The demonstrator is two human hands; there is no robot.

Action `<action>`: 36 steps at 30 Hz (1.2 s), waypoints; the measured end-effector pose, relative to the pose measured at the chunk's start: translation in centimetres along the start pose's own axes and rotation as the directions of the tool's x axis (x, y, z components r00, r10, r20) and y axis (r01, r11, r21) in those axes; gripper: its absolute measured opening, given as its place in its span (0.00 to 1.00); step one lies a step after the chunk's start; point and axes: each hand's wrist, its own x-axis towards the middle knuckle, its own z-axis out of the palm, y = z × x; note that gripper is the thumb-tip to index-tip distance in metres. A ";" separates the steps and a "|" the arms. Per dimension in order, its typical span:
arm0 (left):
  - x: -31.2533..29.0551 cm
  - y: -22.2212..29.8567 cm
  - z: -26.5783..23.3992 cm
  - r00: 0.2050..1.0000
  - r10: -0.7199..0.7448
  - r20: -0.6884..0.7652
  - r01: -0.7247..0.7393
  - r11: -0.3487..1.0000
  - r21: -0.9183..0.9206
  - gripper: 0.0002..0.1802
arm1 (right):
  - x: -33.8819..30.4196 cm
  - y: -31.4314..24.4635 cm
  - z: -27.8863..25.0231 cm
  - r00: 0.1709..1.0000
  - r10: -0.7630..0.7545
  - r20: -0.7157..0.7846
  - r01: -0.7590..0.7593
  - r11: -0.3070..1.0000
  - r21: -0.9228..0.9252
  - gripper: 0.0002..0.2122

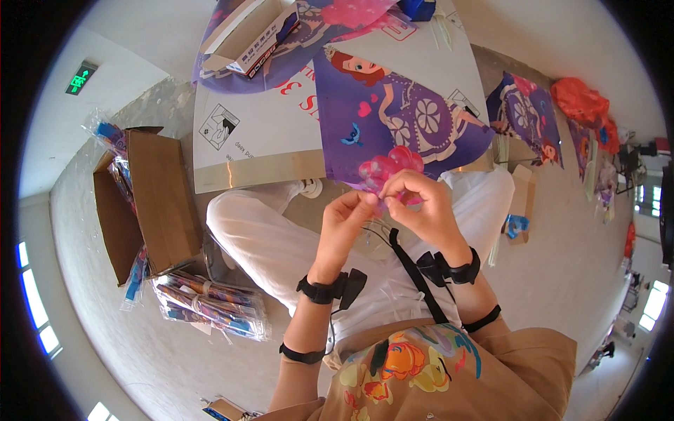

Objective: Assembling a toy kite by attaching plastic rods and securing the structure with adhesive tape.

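Observation:
A purple cartoon-printed kite [400,119] lies across a white cardboard sheet [260,137] in front of my knees. Its lower tip, with a pink flower print, reaches up between my hands. My left hand [344,217] pinches the edge of that tip from the left. My right hand [421,203] pinches the same tip from the right, fingers bent over the pink part. Both wrists carry black straps. A thin black strap runs down from my right hand across my lap.
An open brown cardboard box [151,203] stands at the left with packed kites inside. A tied bundle of wrapped kites [210,302] lies below it. More purple kites [526,116] and an orange bag [579,98] sit at the right. A small open carton [249,38] rests at the top.

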 end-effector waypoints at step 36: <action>0.3 -14.9 -9.3 0.981 -0.147 0.124 -0.186 -0.550 0.814 0.15 | 28.6 -4.2 -23.6 0.652 -0.740 -0.165 0.279 0.437 -0.855 0.19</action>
